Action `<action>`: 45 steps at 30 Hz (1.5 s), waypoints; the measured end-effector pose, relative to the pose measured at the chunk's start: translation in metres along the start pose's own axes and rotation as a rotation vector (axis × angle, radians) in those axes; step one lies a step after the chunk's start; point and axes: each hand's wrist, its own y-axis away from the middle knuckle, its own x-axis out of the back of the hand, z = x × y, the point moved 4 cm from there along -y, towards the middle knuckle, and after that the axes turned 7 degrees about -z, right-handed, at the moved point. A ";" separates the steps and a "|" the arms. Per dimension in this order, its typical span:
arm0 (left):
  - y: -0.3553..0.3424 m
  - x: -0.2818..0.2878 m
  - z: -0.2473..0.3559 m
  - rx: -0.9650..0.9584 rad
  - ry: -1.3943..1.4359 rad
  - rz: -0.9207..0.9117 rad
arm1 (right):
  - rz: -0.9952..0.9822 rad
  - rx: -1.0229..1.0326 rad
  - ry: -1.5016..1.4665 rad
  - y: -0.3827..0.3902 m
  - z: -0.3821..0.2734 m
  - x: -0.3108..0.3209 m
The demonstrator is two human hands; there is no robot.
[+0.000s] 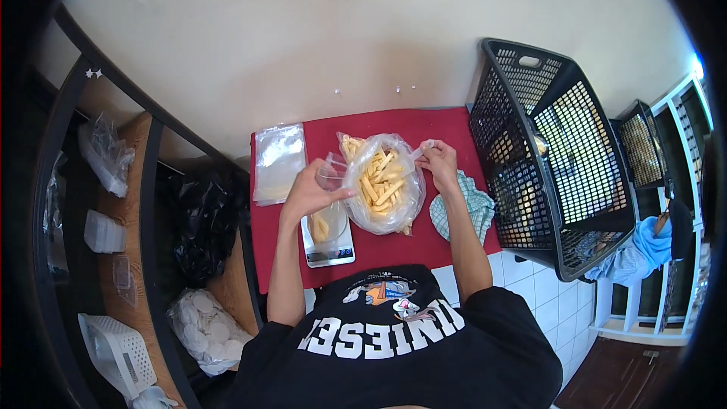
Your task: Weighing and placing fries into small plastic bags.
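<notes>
A clear plastic bag (pixel 415 201) full of pale yellow, fry-like sticks (pixel 384 185) stands with its mouth spread on the red tabletop (pixel 394 248). At its right rim, my right hand (pixel 439 160) pinches the plastic edge. My left hand (pixel 304 191) is at the bag's left side, gripping a clear, cup-like plastic container (pixel 331 173); its thumb reaches the bag. Below that hand is a white digital kitchen scale (pixel 330 256), with a few sticks (pixel 321 229) on its plate, partly covered by the wrist.
Flat clear bags (pixel 280 159) lie stacked at the back left. A green checked cloth (pixel 473 208) sits by my right forearm. The tall black crate (pixel 556 163) borders the table's right. Shelving (pixel 121 250) with plastic tubs and bags stands left, and a wall (pixel 363 45) behind.
</notes>
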 end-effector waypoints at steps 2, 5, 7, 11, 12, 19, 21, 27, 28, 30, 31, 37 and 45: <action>-0.005 -0.008 -0.007 0.041 0.040 -0.131 | 0.019 0.129 0.221 -0.003 -0.004 0.006; -0.011 -0.023 -0.043 0.096 0.340 -0.177 | -0.023 0.305 0.407 -0.001 -0.028 -0.010; -0.020 -0.037 -0.064 0.118 0.547 -0.232 | -0.052 0.297 0.430 -0.003 -0.033 -0.015; -0.025 -0.056 -0.080 0.076 0.888 -0.205 | -0.274 0.131 0.418 -0.011 -0.038 -0.029; -0.026 -0.058 -0.082 0.072 0.887 -0.208 | -0.334 0.064 0.378 -0.013 -0.038 -0.032; -0.015 -0.050 -0.066 0.076 1.093 -0.127 | -0.440 0.114 0.355 -0.033 -0.026 -0.026; 0.002 -0.055 -0.071 0.183 0.804 -0.213 | -0.475 0.095 0.388 -0.045 -0.027 -0.025; 0.021 -0.081 -0.071 0.150 0.784 -0.531 | -0.660 -0.255 0.453 -0.054 -0.001 -0.044; 0.019 -0.082 -0.075 0.137 0.884 -0.420 | -0.685 -0.298 0.416 -0.050 0.003 -0.048; 0.015 -0.082 -0.066 0.063 1.009 -0.275 | -0.722 -0.336 0.431 -0.044 0.004 -0.051; 0.012 -0.082 -0.069 0.062 1.008 -0.276 | -0.753 -0.377 0.447 -0.040 0.006 -0.050; 0.005 -0.084 -0.073 -0.005 0.919 -0.290 | -0.617 -0.195 0.422 -0.025 -0.003 -0.032; 0.008 -0.085 -0.074 0.060 1.008 -0.245 | -0.406 -0.364 0.257 0.025 0.029 -0.018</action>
